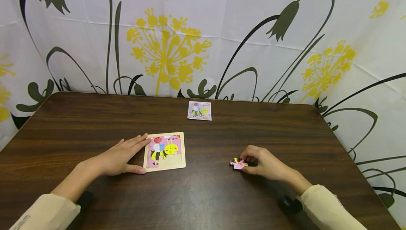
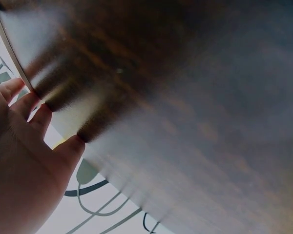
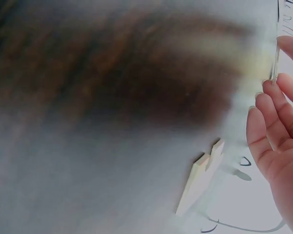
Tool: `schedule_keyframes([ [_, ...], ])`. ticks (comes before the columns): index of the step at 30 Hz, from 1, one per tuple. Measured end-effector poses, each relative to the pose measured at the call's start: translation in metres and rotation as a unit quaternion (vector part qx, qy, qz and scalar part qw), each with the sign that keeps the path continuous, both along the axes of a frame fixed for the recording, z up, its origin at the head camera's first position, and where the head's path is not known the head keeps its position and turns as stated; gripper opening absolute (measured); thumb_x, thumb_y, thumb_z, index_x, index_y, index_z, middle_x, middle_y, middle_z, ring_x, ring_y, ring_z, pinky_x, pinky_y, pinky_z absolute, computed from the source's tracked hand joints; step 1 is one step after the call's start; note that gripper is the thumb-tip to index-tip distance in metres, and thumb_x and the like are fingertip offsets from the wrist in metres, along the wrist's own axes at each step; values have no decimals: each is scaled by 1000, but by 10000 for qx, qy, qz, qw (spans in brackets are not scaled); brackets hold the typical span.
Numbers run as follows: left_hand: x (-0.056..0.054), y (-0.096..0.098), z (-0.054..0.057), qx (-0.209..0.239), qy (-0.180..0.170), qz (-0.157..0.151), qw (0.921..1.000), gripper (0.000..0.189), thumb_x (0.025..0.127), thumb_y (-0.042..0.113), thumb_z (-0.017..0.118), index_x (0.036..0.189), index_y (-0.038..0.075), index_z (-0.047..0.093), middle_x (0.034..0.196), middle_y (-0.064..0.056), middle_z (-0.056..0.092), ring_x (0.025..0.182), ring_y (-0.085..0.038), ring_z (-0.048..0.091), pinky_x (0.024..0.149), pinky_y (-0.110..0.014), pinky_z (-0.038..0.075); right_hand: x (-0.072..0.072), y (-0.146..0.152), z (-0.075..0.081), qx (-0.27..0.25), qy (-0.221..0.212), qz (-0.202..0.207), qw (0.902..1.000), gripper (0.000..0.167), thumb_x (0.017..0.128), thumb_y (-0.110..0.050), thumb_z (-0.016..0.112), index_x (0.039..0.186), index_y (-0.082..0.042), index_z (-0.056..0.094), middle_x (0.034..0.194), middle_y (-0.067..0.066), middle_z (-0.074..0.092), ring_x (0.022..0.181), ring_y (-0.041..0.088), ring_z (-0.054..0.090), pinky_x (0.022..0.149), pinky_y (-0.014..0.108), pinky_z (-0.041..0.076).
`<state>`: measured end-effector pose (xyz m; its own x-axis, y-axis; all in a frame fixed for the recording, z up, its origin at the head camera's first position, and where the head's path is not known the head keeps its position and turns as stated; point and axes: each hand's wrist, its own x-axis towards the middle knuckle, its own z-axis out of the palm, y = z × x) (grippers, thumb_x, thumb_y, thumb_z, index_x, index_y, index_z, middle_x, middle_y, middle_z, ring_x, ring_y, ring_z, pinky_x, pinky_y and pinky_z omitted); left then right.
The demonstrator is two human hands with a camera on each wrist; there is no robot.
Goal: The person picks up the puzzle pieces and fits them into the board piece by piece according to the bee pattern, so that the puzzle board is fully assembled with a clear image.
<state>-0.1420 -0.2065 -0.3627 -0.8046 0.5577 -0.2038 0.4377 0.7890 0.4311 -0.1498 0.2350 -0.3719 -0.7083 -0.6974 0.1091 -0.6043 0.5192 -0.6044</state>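
Observation:
A square wooden jigsaw puzzle [image 1: 165,168] with a pale frame lies on the table, left of centre. Its bee picture is partly filled in, with bare wood at the lower right. My left hand [image 1: 117,157] rests along the frame's left side, fingers stretched out, thumb at the lower left corner and fingertips at the upper left. Off to the right, my right hand [image 1: 261,161] pinches a small pink and yellow puzzle piece [image 1: 238,165] between thumb and fingers. In the right wrist view, a pale wooden puzzle piece [image 3: 200,178] shows edge-on on the table, beyond the little finger.
A small printed card [image 1: 199,111] with the bee picture lies near the back edge of the dark wooden table [image 1: 203,201]. Behind the table hangs a white curtain [image 1: 238,29] with yellow and grey flowers.

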Motion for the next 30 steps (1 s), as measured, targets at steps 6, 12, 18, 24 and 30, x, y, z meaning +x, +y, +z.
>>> schedule_keyframes([
  [6, 0, 1, 1, -18, -53, 3, 10000, 96, 74, 62, 59, 142, 3, 27, 146, -23, 21, 132, -42, 19, 97, -67, 15, -4, -3, 3, 49, 70, 0, 10000, 22, 74, -4, 73, 93, -4, 64, 90, -3, 58, 77, 11, 55, 68, 25, 49],
  [12, 0, 1, 1, -37, -84, 7, 10000, 95, 74, 62, 59, 142, 3, 27, 146, -23, 21, 132, -42, 19, 97, -67, 15, -8, -8, 5, -8, 153, 36, 9999, 21, 74, -5, 73, 93, -4, 64, 90, -3, 59, 78, 12, 56, 70, 26, 50],
  [18, 0, 1, 1, -24, -95, 17, 10000, 96, 74, 62, 59, 142, 3, 26, 146, -23, 21, 132, -42, 19, 97, -66, 15, -14, -16, 10, -56, 198, 84, 9998, 20, 75, -5, 73, 93, -4, 65, 92, -2, 59, 81, 11, 58, 73, 26, 51],
  [24, 0, 1, 1, -15, -95, 13, 10000, 95, 74, 62, 59, 142, 4, 27, 147, -22, 20, 132, -42, 19, 97, -66, 15, -20, -27, 15, -48, 293, 146, 9995, 20, 76, -7, 72, 94, -4, 65, 92, -2, 59, 80, 11, 56, 72, 26, 50],
  [30, 0, 1, 0, -31, -68, 20, 10000, 95, 74, 61, 60, 142, 4, 28, 147, -22, 21, 132, -42, 19, 98, -66, 15, -25, -40, 17, -137, 288, 226, 9992, 20, 76, -7, 72, 94, -3, 65, 93, -1, 59, 83, 12, 58, 75, 26, 50],
])
